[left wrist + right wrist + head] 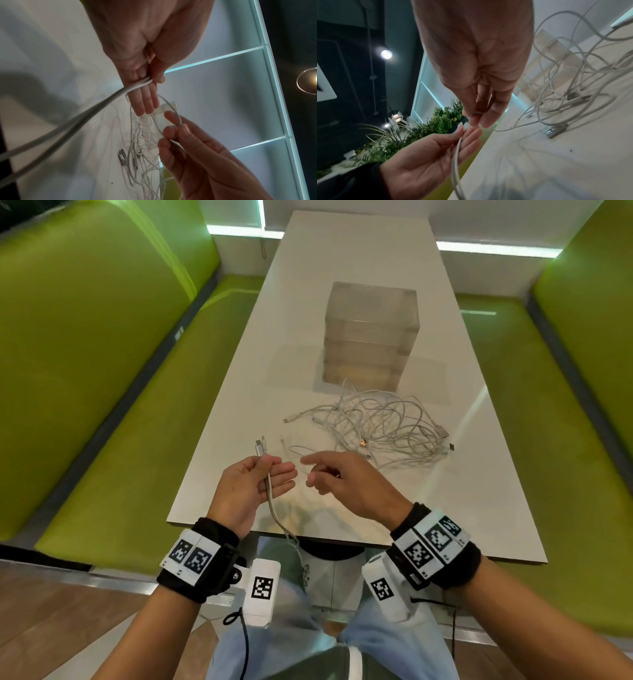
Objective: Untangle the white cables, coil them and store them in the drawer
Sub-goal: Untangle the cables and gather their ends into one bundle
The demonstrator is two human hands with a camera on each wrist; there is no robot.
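A tangle of white cables (376, 426) lies on the white table (346, 251), just in front of a translucent drawer unit (371, 333) whose drawers are closed. My left hand (260, 484) is palm up over the near table edge. Its thumb pins a doubled white cable (270, 501) against the fingers (145, 102). That cable's two connectors (259, 446) stick out past the hand, and its strands hang down off the table edge. My right hand (318, 474), close to the left hand's right side, pinches a thin white cable loop (171, 108) that leads from the tangle.
Green padded benches (102, 378) (565, 412) run along both sides of the table. Metal USB plugs (443, 433) stick out of the tangle on its right. My knees are under the near table edge (342, 534).
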